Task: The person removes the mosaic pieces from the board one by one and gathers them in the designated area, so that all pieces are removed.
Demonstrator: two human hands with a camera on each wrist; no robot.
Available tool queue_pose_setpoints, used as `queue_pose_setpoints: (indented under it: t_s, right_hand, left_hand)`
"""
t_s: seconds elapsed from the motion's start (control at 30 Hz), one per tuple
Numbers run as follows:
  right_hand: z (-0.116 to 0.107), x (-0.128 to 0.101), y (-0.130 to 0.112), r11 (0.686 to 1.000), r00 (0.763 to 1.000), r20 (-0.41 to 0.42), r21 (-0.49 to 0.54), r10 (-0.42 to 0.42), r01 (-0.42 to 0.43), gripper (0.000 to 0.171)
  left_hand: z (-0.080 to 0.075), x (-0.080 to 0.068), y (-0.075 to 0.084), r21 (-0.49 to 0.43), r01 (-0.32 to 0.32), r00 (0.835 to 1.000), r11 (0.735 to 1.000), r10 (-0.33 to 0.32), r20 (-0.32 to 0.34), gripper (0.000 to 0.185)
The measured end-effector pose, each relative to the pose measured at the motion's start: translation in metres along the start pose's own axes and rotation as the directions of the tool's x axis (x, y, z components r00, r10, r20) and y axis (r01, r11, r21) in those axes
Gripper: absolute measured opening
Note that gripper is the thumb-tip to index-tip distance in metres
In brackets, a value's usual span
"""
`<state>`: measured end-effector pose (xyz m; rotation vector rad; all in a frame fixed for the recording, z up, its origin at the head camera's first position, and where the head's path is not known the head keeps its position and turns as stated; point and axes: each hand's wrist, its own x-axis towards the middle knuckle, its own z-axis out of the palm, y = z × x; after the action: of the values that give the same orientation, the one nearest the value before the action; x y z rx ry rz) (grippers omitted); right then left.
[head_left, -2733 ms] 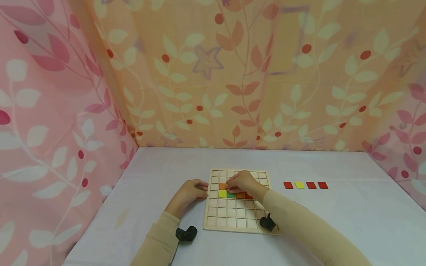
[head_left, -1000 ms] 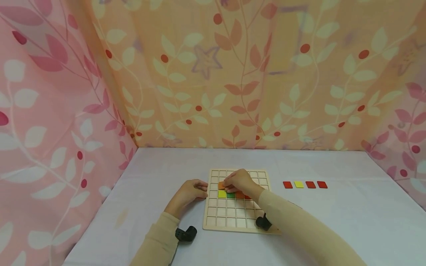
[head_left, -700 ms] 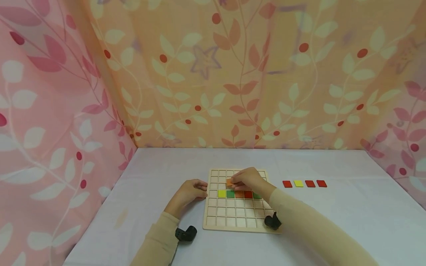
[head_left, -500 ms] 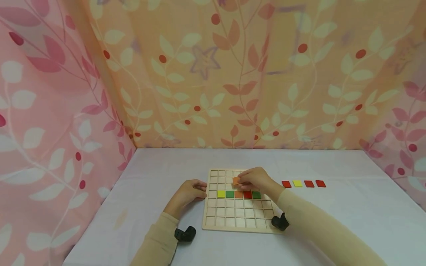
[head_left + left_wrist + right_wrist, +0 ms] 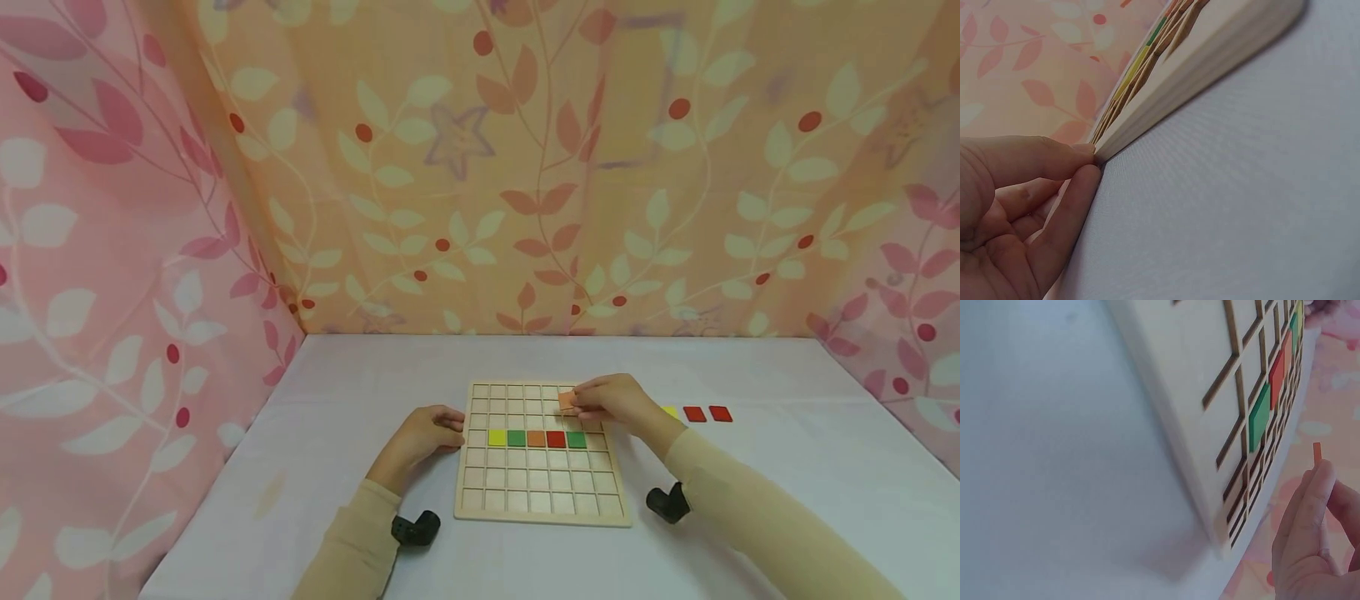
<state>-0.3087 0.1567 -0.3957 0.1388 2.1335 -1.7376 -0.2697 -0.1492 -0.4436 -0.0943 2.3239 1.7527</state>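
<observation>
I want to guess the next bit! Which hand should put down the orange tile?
Probably the right hand: it already pinches the orange tile above the wooden grid board. The left hand only touches the board's left edge.

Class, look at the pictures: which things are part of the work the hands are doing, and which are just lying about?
In use:
- orange tile, pinched by the right hand
- wooden grid board, steadied by the left hand
- coloured tiles in the board's row

Lying about:
- two red tiles on the table
- leafy curtains
</observation>
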Motion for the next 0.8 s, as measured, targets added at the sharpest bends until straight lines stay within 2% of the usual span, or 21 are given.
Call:
queue_pose_setpoints:
  t_s: [0.2, 0.47, 0.8]
  right_hand:
    - [-0.017, -0.005, 0.002, 1.000, 1.000, -0.021, 0.016, 0.016, -0.016, 0.040]
    - [-0.044, -0.014, 0.004, 0.999, 0.999, -0.054, -0.035, 0.007, -0.009, 0.046]
    - [-0.074, -0.023, 0.010, 0.999, 0.999, -0.050, 0.047, -0.007, 0.010, 0.052]
  left_hand:
    - [-0.001, 0.000, 0.001, 0.015, 0.013, 1.000, 1.000, -0.013, -0.004, 0.037]
    - [0.001, 0.000, -0.001, 0.015, 0.007, 1.000, 1.000, -0.007, -0.005, 0.036]
    - [0.000, 0.001, -0.001, 0.033, 0.011, 1.000, 0.999, -0.011, -0.005, 0.036]
